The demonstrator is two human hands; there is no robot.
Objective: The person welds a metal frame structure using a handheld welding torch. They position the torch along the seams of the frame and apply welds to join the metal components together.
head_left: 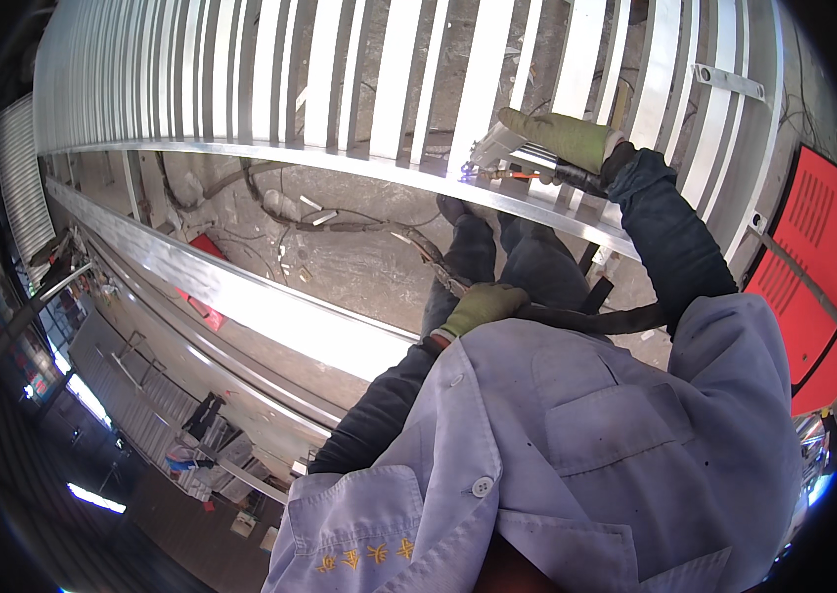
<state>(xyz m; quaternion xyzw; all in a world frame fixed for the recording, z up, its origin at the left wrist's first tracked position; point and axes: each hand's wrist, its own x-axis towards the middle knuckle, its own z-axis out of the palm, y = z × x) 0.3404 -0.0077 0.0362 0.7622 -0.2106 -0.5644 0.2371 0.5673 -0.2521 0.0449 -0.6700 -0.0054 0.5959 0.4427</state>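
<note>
My right hand (pixel 572 136), in a green work glove, is closed around a welding torch (pixel 584 181) with a black handle and an orange part near its tip. The tip meets the long silver metal rail (pixel 359 161), where a small violet-white glow shows. Beside the torch, under the gloved fingers, lies a silver metal piece (pixel 507 145) whose kind I cannot make out. My left hand (pixel 483 308), also gloved in green, is closed on a thick dark cable (pixel 591 320) in front of my body. Part of its grip is hidden.
Many parallel silver slats (pixel 324 79) run away from the rail. A second wide rail (pixel 270 301) crosses at the left. Cables and scraps litter the concrete floor (pixel 339 262) between the rails. A red slotted panel (pixel 806 277) stands at the right.
</note>
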